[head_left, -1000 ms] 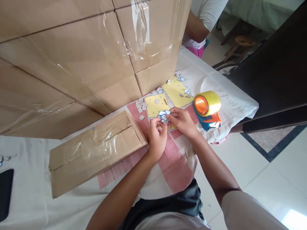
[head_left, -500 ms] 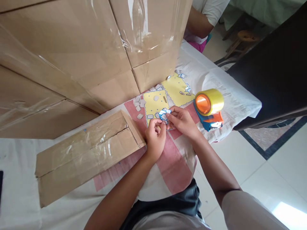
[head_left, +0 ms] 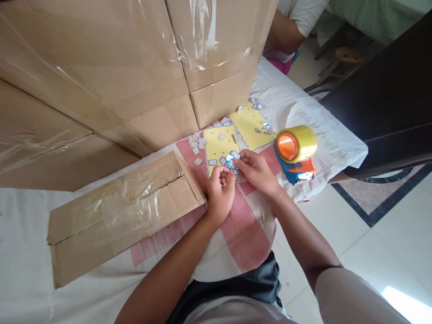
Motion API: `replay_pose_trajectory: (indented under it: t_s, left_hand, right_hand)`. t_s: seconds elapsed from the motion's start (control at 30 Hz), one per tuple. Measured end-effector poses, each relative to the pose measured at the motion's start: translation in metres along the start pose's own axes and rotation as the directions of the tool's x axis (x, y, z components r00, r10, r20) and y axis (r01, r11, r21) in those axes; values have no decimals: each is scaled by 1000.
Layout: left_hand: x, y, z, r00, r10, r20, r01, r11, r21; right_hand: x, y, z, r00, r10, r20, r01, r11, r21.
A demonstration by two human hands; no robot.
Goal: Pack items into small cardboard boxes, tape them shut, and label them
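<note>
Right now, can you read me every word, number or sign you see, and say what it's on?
None that I can read.
Tape dispenser: its white patch is too small and blurred to tell.
Blue-edged pieces: too small to tell.
Yellow sheets: no readable letters.
Long cardboard box: no readable text.

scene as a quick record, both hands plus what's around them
right hand: pinching white pieces
left hand: curled beside them, contact unclear
below: yellow sheet
beyond it: second sheet
right: tape on dispenser
left: long box, loose pieces
behind long box: large taped boxes
background: another person's arm, stool
</note>
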State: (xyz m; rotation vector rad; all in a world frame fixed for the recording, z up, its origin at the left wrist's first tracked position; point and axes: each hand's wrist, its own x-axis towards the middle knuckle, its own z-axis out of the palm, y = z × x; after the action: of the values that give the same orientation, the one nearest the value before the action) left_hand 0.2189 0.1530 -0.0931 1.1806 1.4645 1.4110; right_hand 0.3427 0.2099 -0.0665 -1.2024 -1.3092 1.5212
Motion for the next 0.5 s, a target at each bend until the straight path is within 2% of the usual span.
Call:
replay_pose_trajectory:
  t_s: [0.5]
  left_hand:
    - [2,4,1,998,-69,-4,69,993,-93]
  right_hand:
    - [0,6,5,999,-37,7,38,999,-29]
